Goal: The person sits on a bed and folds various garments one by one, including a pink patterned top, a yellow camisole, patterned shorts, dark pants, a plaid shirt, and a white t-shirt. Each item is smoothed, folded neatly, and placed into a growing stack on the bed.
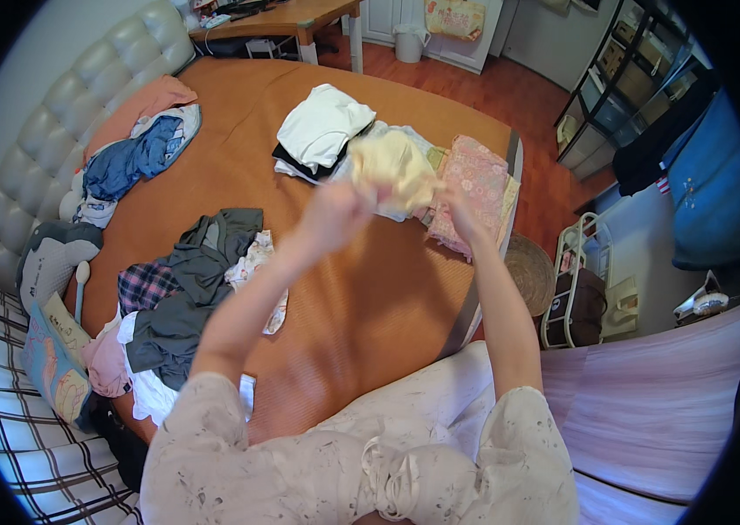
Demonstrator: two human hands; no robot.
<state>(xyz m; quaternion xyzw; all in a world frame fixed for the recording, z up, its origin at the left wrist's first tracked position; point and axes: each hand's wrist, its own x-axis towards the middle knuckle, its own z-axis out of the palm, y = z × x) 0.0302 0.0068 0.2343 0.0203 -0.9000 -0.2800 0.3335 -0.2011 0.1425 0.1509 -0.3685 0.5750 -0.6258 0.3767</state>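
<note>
Both my hands hold a pale yellow cloth item point(393, 167), blurred by motion, above the far part of the bed. My left hand point(338, 213) grips its left side, and my right hand point(454, 205) pinches its right edge. Behind and below it are light grey and pale folded clothes, partly hidden by the cloth. A stack with a white garment point(324, 125) on top and black cloth under it lies to the left. To the right is a folded pink floral cloth point(475, 184). A loose heap with a dark grey garment point(206, 282) lies nearer on the left.
An orange-brown mat point(356, 289) covers the bed. By the tufted headboard point(87, 92) lie a coral pillow point(146, 105) and blue cloth point(140, 157). Cushions point(55, 262) line the left edge. A round woven item point(528, 275) and a white metal rack point(576, 282) stand beyond the right edge.
</note>
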